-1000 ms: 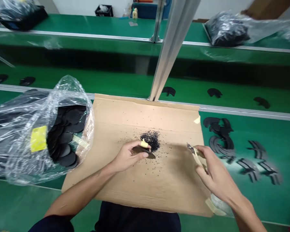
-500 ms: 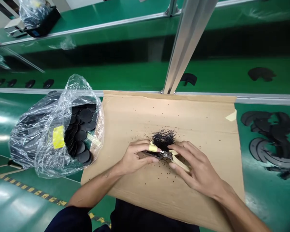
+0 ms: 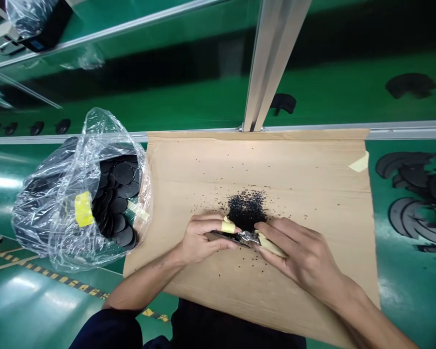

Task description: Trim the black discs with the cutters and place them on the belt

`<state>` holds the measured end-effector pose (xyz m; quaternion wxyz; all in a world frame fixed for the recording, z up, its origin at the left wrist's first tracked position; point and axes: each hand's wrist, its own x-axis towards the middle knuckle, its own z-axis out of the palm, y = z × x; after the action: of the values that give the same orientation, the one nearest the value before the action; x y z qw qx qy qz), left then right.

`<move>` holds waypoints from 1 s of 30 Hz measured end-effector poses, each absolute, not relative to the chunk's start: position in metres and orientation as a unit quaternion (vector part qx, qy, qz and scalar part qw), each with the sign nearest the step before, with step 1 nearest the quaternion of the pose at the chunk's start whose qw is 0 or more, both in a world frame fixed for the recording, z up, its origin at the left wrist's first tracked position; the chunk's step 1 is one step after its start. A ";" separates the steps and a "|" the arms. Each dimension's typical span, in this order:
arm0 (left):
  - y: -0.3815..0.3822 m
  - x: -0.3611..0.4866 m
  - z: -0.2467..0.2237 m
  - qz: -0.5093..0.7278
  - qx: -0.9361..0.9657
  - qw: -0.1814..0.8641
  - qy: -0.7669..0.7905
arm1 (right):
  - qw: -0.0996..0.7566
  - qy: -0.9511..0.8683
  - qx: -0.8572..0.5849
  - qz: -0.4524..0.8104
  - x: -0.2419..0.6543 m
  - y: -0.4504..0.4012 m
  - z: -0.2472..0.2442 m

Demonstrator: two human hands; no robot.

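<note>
Between its thumb and fingers, my left hand (image 3: 203, 237) pinches a thin black disc (image 3: 227, 238), seen nearly edge-on. Yellow tape (image 3: 228, 226) wraps one of that hand's fingers. My right hand (image 3: 301, 247) is closed round a pair of nippers (image 3: 271, 244) with pale yellow handles. The metal jaws lie at the disc's right edge; whether they touch it I cannot tell. Just beyond both hands, a pile of small black scraps (image 3: 245, 206) lies on a cardboard sheet (image 3: 189, 165), with loose bits scattered around.
To the left, a clear plastic bag (image 3: 58, 203) lies with its mouth open, showing many black discs (image 3: 121, 198). Curved black parts (image 3: 414, 218) lie on the green table at right. A metal post (image 3: 272, 58) rises behind the cardboard.
The nippers' handles have come together as my right hand closed on them. My left hand still holds the disc. The whole view has shifted slightly.
</note>
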<state>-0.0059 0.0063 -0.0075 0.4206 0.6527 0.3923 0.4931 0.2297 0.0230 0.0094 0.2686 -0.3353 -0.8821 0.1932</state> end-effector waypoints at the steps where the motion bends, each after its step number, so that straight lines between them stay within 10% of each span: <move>1: 0.006 -0.005 -0.007 0.492 0.649 0.426 0.394 | 0.275 -0.880 -0.335 0.197 0.230 0.023 0.009; 14: 0.008 -0.003 -0.001 0.419 0.750 0.298 0.416 | 0.191 -0.898 -0.395 -0.022 0.220 0.026 0.020; 26: 0.007 -0.003 0.000 0.465 0.714 0.294 0.432 | 0.331 -0.801 -0.386 0.315 0.224 0.029 0.014; 30: 0.004 -0.003 -0.001 0.450 0.745 0.274 0.410 | 0.373 -0.841 -0.325 0.219 0.219 0.022 0.020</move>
<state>-0.0027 0.0036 -0.0007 0.2739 0.7446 0.4097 0.4503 0.2187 0.0225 0.0203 0.3733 -0.3249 -0.8410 0.2185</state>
